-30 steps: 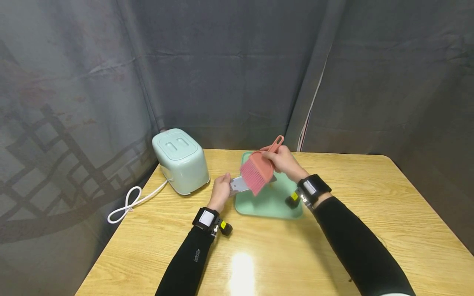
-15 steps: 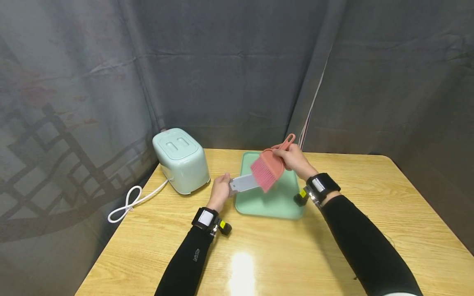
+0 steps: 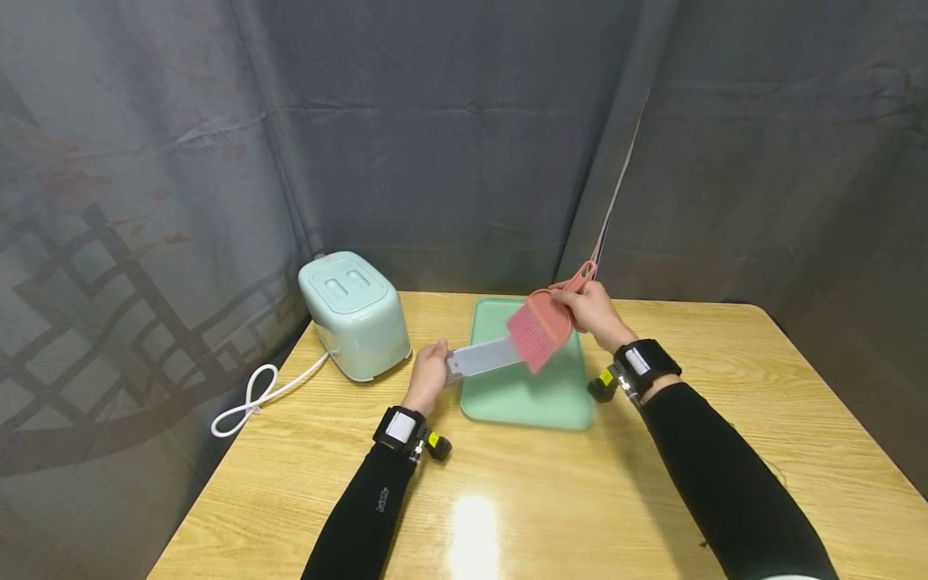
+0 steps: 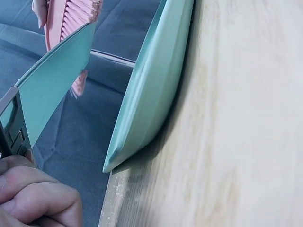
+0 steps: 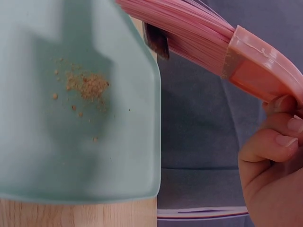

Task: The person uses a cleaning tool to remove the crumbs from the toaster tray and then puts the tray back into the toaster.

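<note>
Brushing a flat grey crumb-tray strip (image 3: 484, 356) with a pink plastic hand brush (image 3: 540, 326) over the mint-green plastic tray (image 3: 522, 399)

Left hand (image 3: 429, 372) fingers pinch the strip's end, right hand (image 3: 594, 310) curls round the brush handle — both look light; strip stiff, bristles soft. Only the right wrist view shows brown crumbs (image 5: 85, 87) on the tray.

- The right hand (image 5: 272, 165) grips the pink brush (image 5: 255, 59) by its back, fingers curled under it.
- Its bristles (image 5: 180, 26) slant out above the green tray (image 5: 71, 161).
- Brown crumbs (image 5: 87, 85) lie scattered on the tray.
- Under the tray's near rim, a strip of wooden table (image 5: 71, 213) shows.
</note>
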